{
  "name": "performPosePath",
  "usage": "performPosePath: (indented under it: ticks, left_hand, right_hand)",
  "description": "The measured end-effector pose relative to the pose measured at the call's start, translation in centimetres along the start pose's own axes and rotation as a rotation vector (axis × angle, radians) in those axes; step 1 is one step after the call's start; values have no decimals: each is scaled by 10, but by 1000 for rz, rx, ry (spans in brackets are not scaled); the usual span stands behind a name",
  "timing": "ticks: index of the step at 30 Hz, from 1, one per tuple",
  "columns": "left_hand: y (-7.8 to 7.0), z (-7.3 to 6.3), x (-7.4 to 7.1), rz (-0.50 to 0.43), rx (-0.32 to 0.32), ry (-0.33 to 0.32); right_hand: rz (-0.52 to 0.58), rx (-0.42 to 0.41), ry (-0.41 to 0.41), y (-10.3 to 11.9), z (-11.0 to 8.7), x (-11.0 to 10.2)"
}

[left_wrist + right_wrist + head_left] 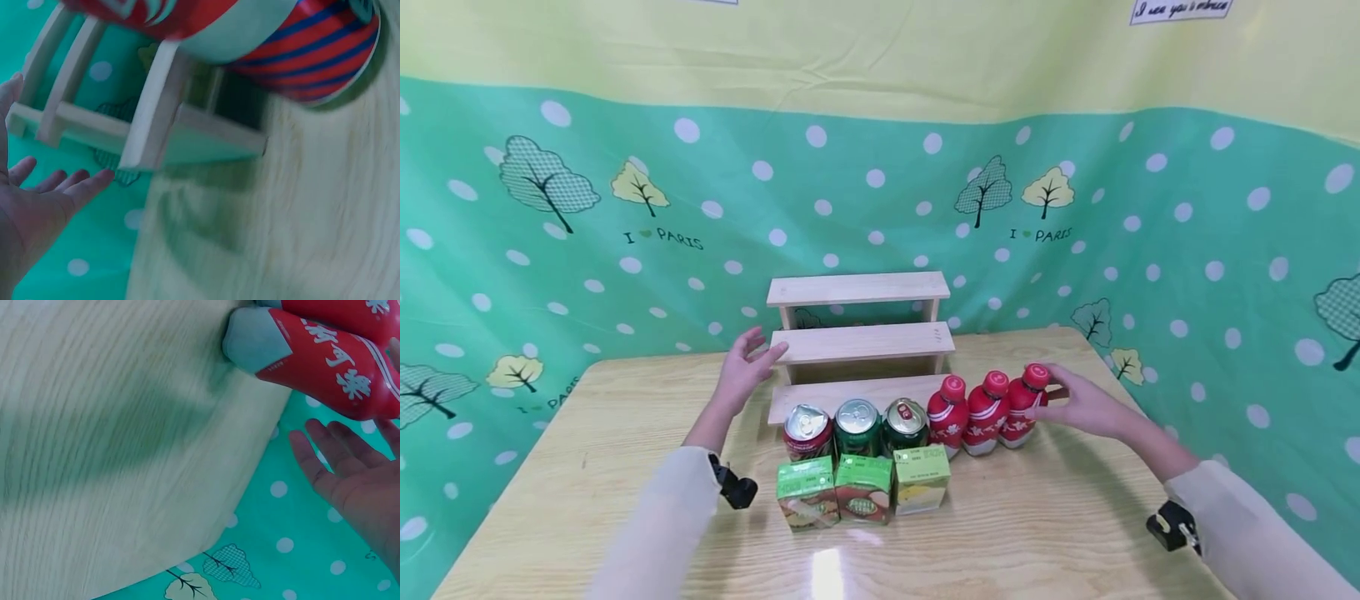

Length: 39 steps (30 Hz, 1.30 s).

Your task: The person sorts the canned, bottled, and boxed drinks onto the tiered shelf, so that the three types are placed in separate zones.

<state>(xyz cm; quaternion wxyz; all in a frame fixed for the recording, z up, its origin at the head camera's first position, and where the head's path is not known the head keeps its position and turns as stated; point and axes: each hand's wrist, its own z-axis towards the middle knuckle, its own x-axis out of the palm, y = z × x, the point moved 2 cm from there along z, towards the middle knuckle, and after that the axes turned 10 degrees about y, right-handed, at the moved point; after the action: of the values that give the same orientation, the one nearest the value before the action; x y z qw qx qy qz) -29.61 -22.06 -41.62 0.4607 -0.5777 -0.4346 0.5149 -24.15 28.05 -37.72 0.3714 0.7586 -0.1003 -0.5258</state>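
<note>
My left hand (747,371) is held at the left side of a pale wooden stepped shelf (861,343), fingers spread, nothing in it. In the left wrist view its fingers extend beside the shelf, and a red can with blue stripes (312,50) fills the top. My right hand (1086,404) is at the rightmost red bottle (1021,407), its thumb in front of the bottle. In the right wrist view, the index finger lies close against that bottle (337,369); the other fingers stay extended away from it. Firm contact cannot be told.
Two more red bottles (985,414) stand to the left of the rightmost one. Beside them are a dark red can (807,433) and two green cans (858,429). Several small cartons (862,492) line the front on the wooden table (1037,533). A green dotted cloth (865,208) hangs behind.
</note>
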Motion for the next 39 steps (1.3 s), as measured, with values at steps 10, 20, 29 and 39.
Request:
performPosePath:
  ticks: [10, 20, 29, 39]
  left_hand:
    - [13, 14, 19, 35, -28, -20]
    - [10, 12, 20, 77, -40, 11]
    - [12, 15, 17, 130, -25, 18]
    - [15, 15, 17, 117, -29, 2]
  right_hand:
    - [68, 0, -36, -9, 7, 14]
    - [173, 23, -83, -12, 8, 23]
    - [172, 11, -125, -12, 9, 24]
    - [179, 25, -158, -12, 8, 26]
